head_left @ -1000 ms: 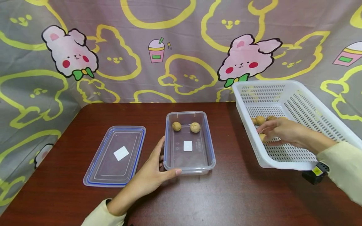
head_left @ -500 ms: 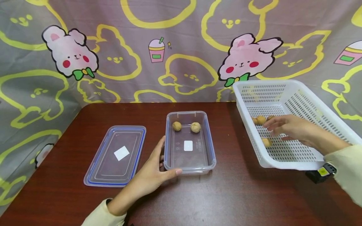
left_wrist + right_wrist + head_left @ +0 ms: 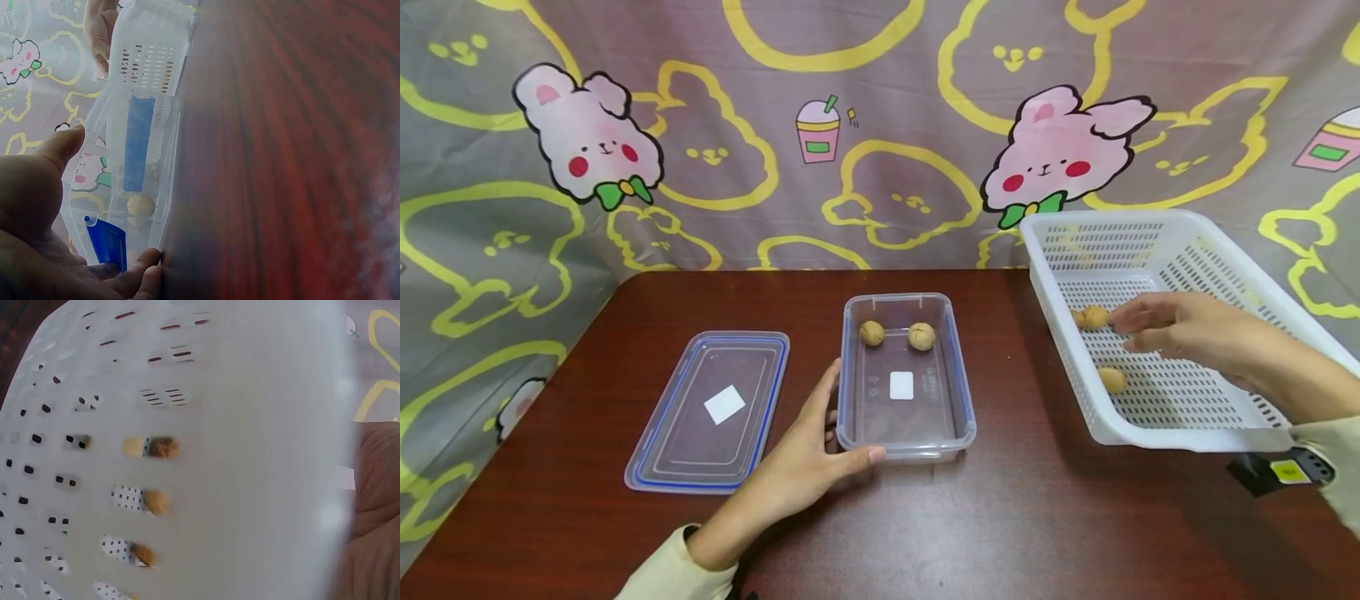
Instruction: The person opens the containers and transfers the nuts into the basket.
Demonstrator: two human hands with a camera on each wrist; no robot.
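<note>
In the head view my left hand (image 3: 801, 458) holds the near left corner of a clear plastic food container (image 3: 900, 433), thumb on the front rim and fingers along the left wall. Two walnuts (image 3: 921, 337) lie at its far end. Over a white slotted basket (image 3: 1150, 437) at the right hovers my right hand (image 3: 1202, 333), its fingers loosely bent, with nothing visible between them. One walnut (image 3: 1111, 380) lies below that hand by the basket's left wall, and others (image 3: 1095, 317) are near its fingertips. The right wrist view shows walnuts (image 3: 156, 501) through the basket's slots; the fingertips are hidden there.
A clear lid (image 3: 703, 454) with a blue seal lies flat on the brown table (image 3: 992, 517), left of the container. Behind the table hangs a patterned curtain (image 3: 895, 75). The basket's raised wall stands between the container and the right hand.
My right hand has left the walnut by the basket's left wall and shifted right and slightly away, the wrist turning. The left hand and the container stay put; the head view has shifted slightly.
</note>
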